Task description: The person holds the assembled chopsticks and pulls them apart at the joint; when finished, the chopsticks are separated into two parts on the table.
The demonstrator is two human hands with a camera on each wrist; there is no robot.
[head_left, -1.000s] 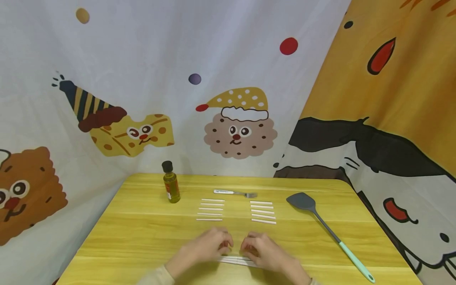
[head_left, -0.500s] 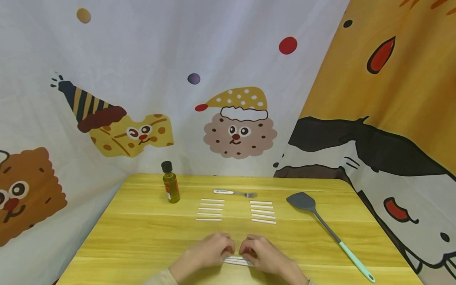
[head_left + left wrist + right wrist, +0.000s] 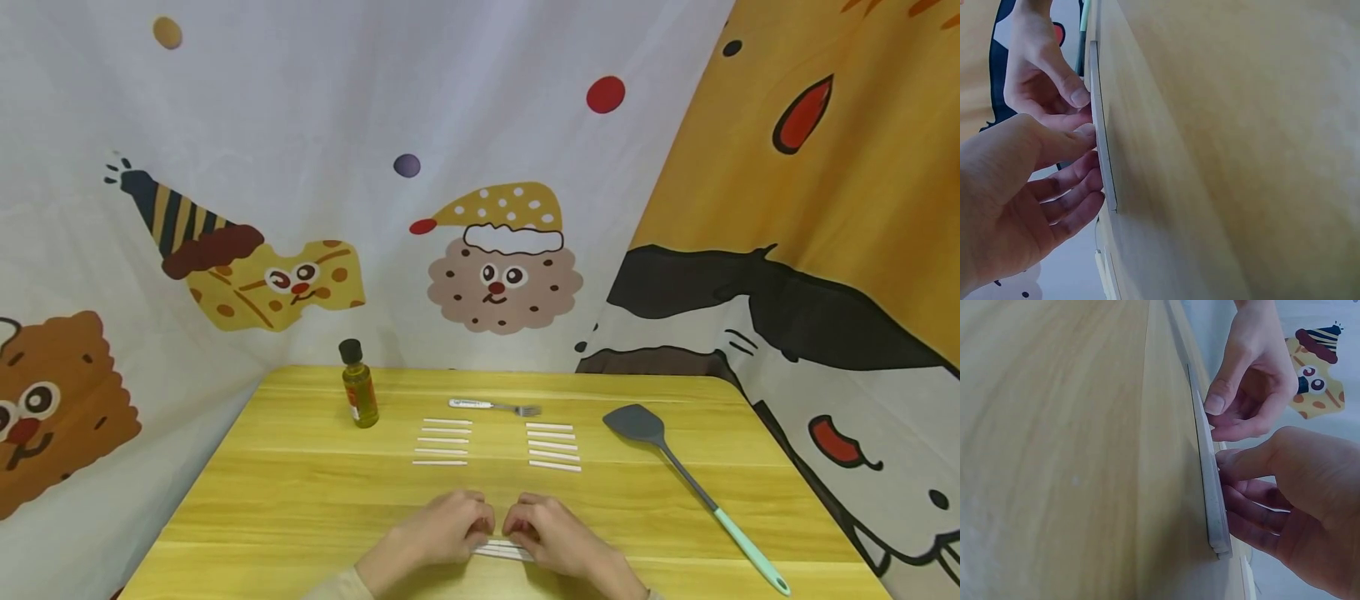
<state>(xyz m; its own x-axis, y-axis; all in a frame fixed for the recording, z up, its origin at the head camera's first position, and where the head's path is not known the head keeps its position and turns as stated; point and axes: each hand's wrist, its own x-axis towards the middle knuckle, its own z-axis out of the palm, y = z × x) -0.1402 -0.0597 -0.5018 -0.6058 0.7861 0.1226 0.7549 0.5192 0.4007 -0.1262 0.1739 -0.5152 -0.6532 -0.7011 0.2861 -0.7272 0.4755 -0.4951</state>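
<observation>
Several thin white sticks (image 3: 501,549) lie close together on the table near its front, partly covered by both hands. My left hand (image 3: 455,527) pinches them at their left part, with thumb and curled fingers. At the right part my right hand (image 3: 553,533) does likewise, and a small gap separates the two hands. In the left wrist view the white sticks (image 3: 1102,140) run along the table surface beside the thumb tips. From the right wrist, the sticks (image 3: 1211,494) appear stacked or side by side, with uneven ends; how many is hidden.
Beyond the hands lie two columns of short white sticks, a left column (image 3: 441,452) and a right column (image 3: 553,446). A fork (image 3: 495,407) lies behind them. An oil bottle (image 3: 362,396) stands at the back left. A grey spatula (image 3: 697,492) with a mint handle lies at right.
Both hands have settled slightly lower, and my left hand has shifted a little right along the sticks. Since half a second ago they have hardly moved.
</observation>
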